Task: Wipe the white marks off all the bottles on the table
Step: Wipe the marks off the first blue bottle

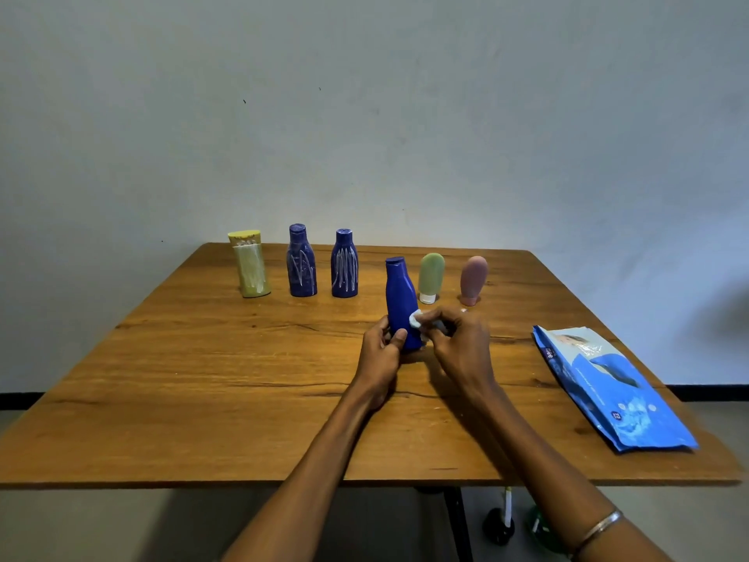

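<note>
Head cam, left to right: yellow bottle (250, 264) and two blue bottles (302, 261) (344, 264) all scribbled white, standing in the back row. Left hand (381, 350) grips a clean-looking blue bottle (399, 302) mid-table, right hand (454, 338) pinches a white wipe (416, 319) against it. Green tube (431, 277), pink tube (473, 280), wipes pack (608, 387) on the right.

Three blue bottles (401, 302), one yellow bottle (250, 264), two small tubes (431, 275), perhaps one wipe packet (608, 387).

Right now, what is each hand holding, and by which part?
Left hand grips the blue bottle round its lower body. Right hand pinches a white wipe at its edge, pressed against the bottle's side.
</note>
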### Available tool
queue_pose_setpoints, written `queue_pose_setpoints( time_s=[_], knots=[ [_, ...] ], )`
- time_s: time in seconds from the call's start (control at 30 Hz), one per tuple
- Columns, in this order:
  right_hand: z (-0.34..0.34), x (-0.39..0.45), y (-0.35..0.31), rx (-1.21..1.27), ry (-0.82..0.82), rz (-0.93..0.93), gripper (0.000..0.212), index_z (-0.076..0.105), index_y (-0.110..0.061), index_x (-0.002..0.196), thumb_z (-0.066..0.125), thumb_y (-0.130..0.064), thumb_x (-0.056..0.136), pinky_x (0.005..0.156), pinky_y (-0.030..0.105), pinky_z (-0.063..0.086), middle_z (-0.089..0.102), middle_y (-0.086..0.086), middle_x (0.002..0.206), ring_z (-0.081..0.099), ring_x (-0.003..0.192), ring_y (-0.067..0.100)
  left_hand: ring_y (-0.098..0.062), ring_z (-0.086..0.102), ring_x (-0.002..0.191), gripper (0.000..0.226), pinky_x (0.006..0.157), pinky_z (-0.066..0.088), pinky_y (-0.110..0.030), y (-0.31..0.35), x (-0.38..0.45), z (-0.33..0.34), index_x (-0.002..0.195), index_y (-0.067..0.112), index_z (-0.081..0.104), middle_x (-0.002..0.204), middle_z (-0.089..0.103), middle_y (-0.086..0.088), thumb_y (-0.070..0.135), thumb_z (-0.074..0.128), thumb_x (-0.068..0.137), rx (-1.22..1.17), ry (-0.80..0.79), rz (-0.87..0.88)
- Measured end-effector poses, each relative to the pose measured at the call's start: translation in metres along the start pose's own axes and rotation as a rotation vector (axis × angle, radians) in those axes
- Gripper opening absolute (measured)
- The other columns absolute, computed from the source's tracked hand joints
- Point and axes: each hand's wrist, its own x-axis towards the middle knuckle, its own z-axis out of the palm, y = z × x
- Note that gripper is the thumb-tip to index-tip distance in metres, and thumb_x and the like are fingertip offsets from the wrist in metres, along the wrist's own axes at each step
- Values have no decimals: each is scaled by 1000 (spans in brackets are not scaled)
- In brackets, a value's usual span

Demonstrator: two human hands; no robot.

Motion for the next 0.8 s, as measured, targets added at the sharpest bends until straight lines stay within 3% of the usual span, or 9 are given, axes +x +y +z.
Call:
queue_pose_setpoints(
  time_s=[0.13,0.33,0.43,0.53,0.63,0.8],
  knots=[
    [3,-15,11,-20,-17,71,26,75,-26,97,74,-2,86,86,26,61,74,-13,99,70,99,-1,-25,71,113,28,103,54,-51,-2,4,-1,127,21,57,125,70,-13,6,48,104,-55,8,-38],
    [11,-22,16,108,23,253,18,75,-27,95,78,-11,87,77,27,62,76,-9,98,72,90,1,-26,72,109,33,99,57,-45,-2,4,-1,138,5,53,116,75,-13,7,44,106,-104,13,-40],
    [17,-20,21,224,26,384,16,72,-23,99,78,-13,88,76,37,64,77,-2,99,75,89,10,-29,71,112,32,102,54,-48,0,4,-2,138,6,53,117,75,-14,8,44,107,-141,12,-42],
    [25,-18,24,519,35,544,22,70,-7,108,78,-7,88,77,54,63,76,16,103,77,89,30,-29,71,112,32,98,56,-45,3,2,-1,138,6,51,118,75,-14,9,43,107,-189,-10,-33],
    [28,-16,18,655,42,600,20,68,-3,111,72,0,91,77,50,63,77,18,101,77,89,33,-27,72,111,31,94,57,-43,6,0,-2,138,9,50,118,75,-11,10,43,108,-201,-16,-16],
    [32,-13,18,638,-60,621,23,66,-1,114,69,4,92,80,43,63,77,19,98,77,91,31,-23,69,117,27,100,55,-46,6,0,-1,130,20,55,123,74,-6,12,41,108,-157,-50,4]
  ],
)
